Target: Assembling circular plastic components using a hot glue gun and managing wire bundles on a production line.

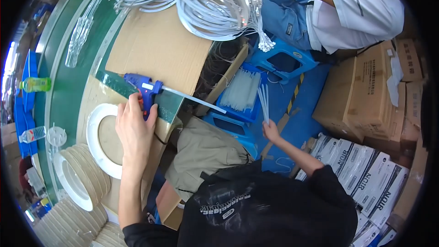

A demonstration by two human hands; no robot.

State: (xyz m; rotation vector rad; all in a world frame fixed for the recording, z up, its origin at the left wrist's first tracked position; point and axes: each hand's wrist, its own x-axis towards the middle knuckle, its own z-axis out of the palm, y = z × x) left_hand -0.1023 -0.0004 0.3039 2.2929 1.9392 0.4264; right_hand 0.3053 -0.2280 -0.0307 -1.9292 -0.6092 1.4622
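Workshop bench (94, 95), nine o'clock.
Left hand (132, 130): gripping blue glue gun (147, 92) there; right hand (271, 131): gripping pale sticks (264, 103), three o'clock.

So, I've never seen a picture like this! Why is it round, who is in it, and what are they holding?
There's no robot here, just a person using two bare hands. The one picture comes from a camera on that person's head, looking down. Its very wide lens bends straight edges and leaves dark corners. The black shirt at the bottom is the wearer's own.

The left hand grips a blue glue gun at the worktable, with a long pale stick poking out of its back. The right hand holds several thin whitish sticks.

On the worktable you can see a white ring, brown cardboard and big whitish coils. The white shirt at the top belongs to somebody else.
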